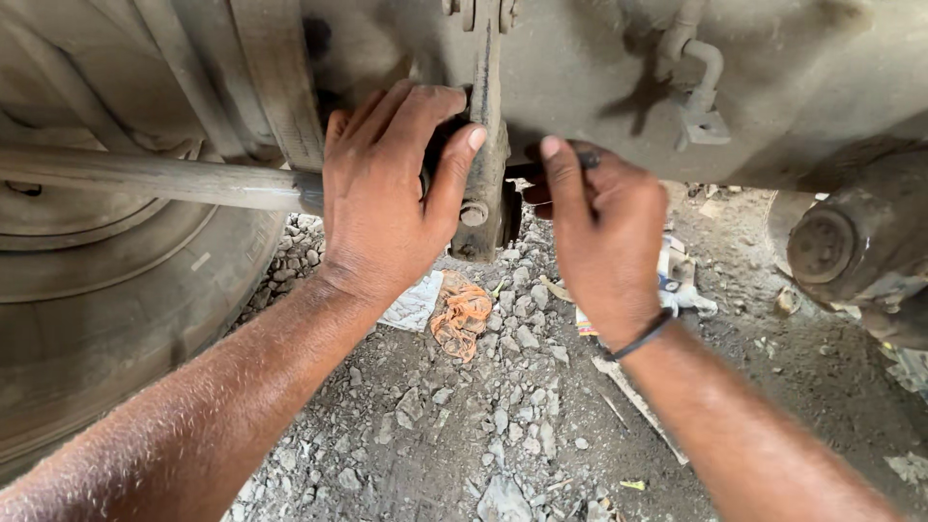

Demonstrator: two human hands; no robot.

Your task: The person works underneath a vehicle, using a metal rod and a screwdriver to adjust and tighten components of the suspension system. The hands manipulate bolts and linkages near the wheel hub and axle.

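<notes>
The rusty bracket (486,145) hangs from the vehicle's underside at twelve o'clock, and my left hand (391,184) has its grip wrapped around the bracket's left edge where the long rod (155,180) meets it. My right hand (604,227), at three o'clock of the bracket, pinches a dark tool (580,159) with fingers curled. Below, at six o'clock, an orange rag (462,317) lies on the gravel ground (483,425), and a tyre (106,319) sits at nine o'clock.

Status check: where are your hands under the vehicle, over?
Left hand gripping the end of the steel rod at the bracket. Right hand beside the bracket, pinching something small and dark. Orange rag on the gravel below.
</notes>
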